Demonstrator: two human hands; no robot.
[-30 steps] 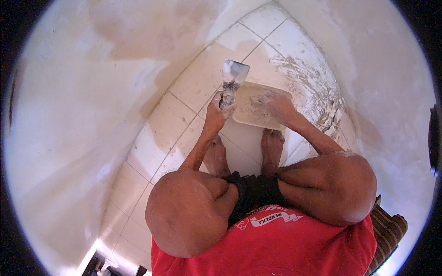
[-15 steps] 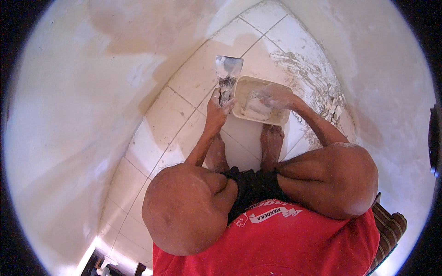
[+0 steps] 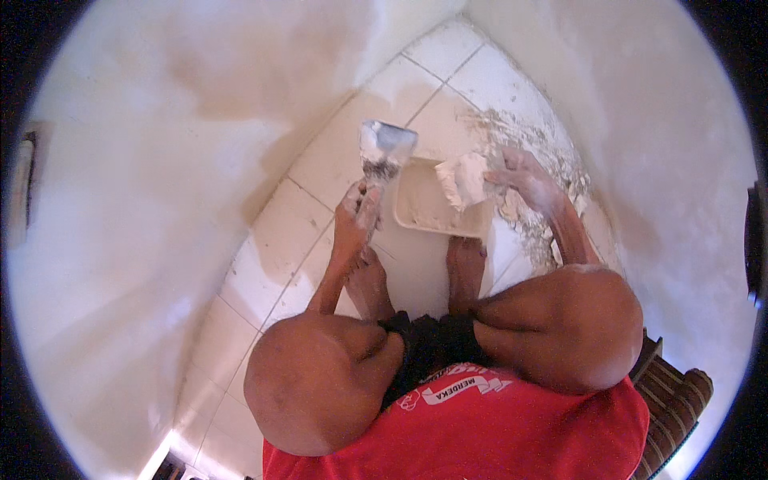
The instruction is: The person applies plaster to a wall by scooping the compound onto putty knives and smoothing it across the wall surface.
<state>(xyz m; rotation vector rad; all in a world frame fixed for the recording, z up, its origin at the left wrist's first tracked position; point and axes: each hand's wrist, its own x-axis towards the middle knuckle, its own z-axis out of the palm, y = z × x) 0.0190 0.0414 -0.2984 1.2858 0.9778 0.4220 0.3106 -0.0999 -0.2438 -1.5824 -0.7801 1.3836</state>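
Note:
My left hand [image 3: 358, 214] is closed round the handle of a putty knife [image 3: 388, 146], its wide metal blade pointing away from me and smeared with white and dark residue. Over the right part of a cream rectangular tub [image 3: 440, 231], my right hand [image 3: 530, 184] grips a flat spreader [image 3: 466, 179] coated in white putty with a ragged edge. The spreader's own surface is mostly hidden by the putty. Inside the tub, a thin layer of pale putty lines the bottom. My bare feet stand just on the near side of the tub.
Pale tiled floor [image 3: 308, 200] narrows between a wall [image 3: 120, 200] on the left and another [image 3: 640, 104] on the right. Putty smears and flaky scraps [image 3: 524, 224] lie along the right wall. A striped brown cushioned item [image 3: 672, 396] stands behind my right knee.
My right hand has lifted the spreader out of the tub and moved right, with putty now showing on it. The putty knife has shifted slightly left and nearer to me.

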